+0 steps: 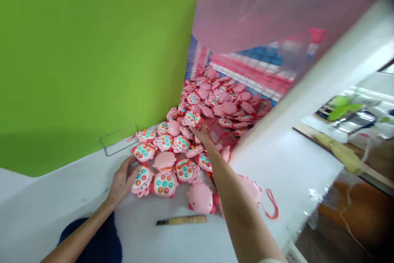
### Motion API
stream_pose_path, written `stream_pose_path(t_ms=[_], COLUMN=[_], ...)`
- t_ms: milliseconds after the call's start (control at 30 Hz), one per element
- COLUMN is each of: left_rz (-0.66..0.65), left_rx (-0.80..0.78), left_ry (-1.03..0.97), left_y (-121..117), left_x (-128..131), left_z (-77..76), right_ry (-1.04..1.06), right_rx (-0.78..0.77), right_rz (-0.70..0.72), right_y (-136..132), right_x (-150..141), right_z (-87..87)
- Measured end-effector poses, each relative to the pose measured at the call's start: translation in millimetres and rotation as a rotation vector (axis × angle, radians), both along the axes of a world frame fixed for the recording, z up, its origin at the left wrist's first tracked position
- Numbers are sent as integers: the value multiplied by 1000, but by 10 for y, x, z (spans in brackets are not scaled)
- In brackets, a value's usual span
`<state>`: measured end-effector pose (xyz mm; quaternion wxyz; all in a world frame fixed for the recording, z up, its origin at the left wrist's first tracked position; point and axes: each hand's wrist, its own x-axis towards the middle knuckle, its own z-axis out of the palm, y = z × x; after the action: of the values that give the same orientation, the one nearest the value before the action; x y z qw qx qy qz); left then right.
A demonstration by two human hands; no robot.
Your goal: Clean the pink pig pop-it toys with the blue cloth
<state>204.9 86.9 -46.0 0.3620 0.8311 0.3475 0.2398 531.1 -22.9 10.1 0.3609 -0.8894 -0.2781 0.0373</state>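
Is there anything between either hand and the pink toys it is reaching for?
Nothing visible. The left hand already rests against a pink toy at the near edge of the pile, and the right hand is down among the toys further in. The knife lies nearer the person, clear of both hands.

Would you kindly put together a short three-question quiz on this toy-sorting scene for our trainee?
1. True or false: the left hand rests on a pink toy at the near edge of the toy pile.
2. What lies on the white table nearest the camera? A) knife B) scissors C) tape
3. Fill in: the right hand reaches into the ____ of toys.

Key: 1 true; 2 A; 3 pile.
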Motion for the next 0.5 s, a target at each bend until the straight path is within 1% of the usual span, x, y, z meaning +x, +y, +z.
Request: stream_pose_path(t_ms=[67, 133, 200, 267, 333, 367, 400, 433, 467, 500], left_rz=[0, -4, -9, -28, -112, -182, -281, -382, -494, -614], left_rx=[33, 73, 111, 154, 207, 230, 253, 273, 295, 338], left_ry=[-18, -32, -26, -14, -18, -26, -25, -17, 6, 74], left_y=[-1, -6, -29, -127, -367, -546, -758, -988, -1225, -1452], left_x=[17, 24, 16, 0, -11, -12, -9, -6, -3, -7], left_z=[13, 43, 95, 174, 268, 309, 338, 351, 346, 324], right_ry=[8, -8, -51, -104, -156, -180, -214, -212, -210, -223], right_rx=[-91, -153, -189, -203, -221, -245, -309, -339, -357, -378], right_rz=[34, 90, 123, 102, 30, -33, -96, -127, -141, -157], right_y=[-169, -447, -865, -1403, -1977, -2239, -2463, -2638, -2760, -2832], right_x=[-218, -451, -640, -731, -723, -695, -660, -625, -596, -578], right_z=[111, 258, 390, 450, 390, 312, 208, 87, -42, -168])
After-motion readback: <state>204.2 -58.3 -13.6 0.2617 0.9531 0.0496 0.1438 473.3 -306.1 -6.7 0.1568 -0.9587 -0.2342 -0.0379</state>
